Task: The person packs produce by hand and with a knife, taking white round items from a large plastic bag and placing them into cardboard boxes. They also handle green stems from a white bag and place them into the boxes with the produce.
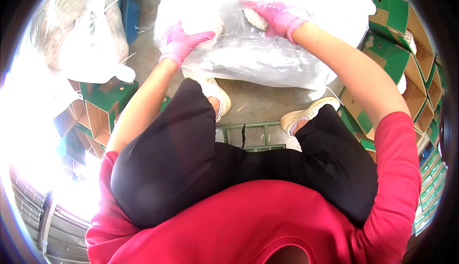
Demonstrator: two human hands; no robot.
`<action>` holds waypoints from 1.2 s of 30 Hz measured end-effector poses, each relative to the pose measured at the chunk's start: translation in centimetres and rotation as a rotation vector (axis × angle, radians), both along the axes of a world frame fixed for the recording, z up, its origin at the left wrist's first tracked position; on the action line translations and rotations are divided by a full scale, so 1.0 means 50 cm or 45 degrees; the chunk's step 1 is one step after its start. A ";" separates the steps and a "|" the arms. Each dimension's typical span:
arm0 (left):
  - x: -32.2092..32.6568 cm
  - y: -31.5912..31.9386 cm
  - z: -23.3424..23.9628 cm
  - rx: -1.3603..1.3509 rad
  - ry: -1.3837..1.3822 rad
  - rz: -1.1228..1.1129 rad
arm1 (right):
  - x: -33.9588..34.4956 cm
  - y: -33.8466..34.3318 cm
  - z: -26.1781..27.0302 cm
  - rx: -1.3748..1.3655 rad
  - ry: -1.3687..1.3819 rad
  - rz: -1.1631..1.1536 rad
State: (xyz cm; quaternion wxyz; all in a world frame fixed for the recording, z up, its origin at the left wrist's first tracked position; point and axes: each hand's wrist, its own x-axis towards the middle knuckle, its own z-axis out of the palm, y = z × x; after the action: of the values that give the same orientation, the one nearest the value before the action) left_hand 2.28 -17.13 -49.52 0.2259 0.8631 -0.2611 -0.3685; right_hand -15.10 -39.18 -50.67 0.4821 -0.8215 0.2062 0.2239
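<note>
A large translucent plastic bag (265,68) fills the space before me, much of it washed out by glare; a blue pen mark shows on its far side. My left hand (181,45), in a pink glove, rests at the bag's left part with the thumb spread from the fingers. Beside that thumb is a white foam-net bundle (213,31); glare hides whether the fingers grip it. My right hand (279,17), also gloved in pink, reaches over the bag's middle. Its fingers curl round a white foam-net piece (256,19), which pokes out below the palm.
Clear bags of white netting (68,24) stand at the left, near a blue plastic container (132,20). Green cardboard boxes (387,56) are stacked at right, and more green boxes (104,102) at left. A green metal frame (247,126) lies between my feet on concrete floor (251,101).
</note>
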 end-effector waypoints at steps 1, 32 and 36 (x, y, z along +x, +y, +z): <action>-0.009 -0.022 -0.005 0.036 -0.174 -0.253 | -0.007 -0.016 -0.012 -0.152 -0.103 0.160; 0.044 0.046 0.048 -0.436 1.836 0.404 | -0.399 -0.025 0.347 1.057 -1.031 -1.055; 0.023 -0.006 0.227 -0.497 1.979 0.015 | -0.689 0.078 0.416 1.055 -1.261 -1.823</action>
State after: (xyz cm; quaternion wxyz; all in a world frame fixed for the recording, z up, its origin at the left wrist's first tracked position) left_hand 3.42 -17.43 -38.16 0.4921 0.3058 -0.0844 -0.8107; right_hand -49.53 -35.29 -29.86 0.7885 -0.2671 0.3362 -0.4402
